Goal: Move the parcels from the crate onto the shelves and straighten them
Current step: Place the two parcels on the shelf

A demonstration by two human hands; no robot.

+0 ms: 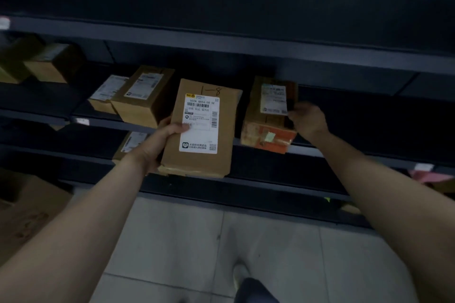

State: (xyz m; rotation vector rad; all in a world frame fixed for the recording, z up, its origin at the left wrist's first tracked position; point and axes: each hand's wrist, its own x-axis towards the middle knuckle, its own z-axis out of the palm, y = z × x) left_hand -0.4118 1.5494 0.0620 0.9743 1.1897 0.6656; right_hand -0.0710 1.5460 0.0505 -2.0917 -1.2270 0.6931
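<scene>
Scene dim overall, bluish cast. Shelves (221, 39) nearly black in upper half, detail lost. White label (200, 125) on centre parcel brightest and sharpest, print legible. Left-edge boxes (37, 61) smeared, out of focus. Wide-angle bowing toward edges. Floor tiles (184, 241) pale grey.

Labelled parcel (200, 128) left of taped parcel (269, 115); both at shelf (344, 96) front.

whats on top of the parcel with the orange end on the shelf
A white shipping label is stuck on top of the parcel with the orange end. The right hand touches its right edge. What lies beneath the parcel is hidden.
</scene>
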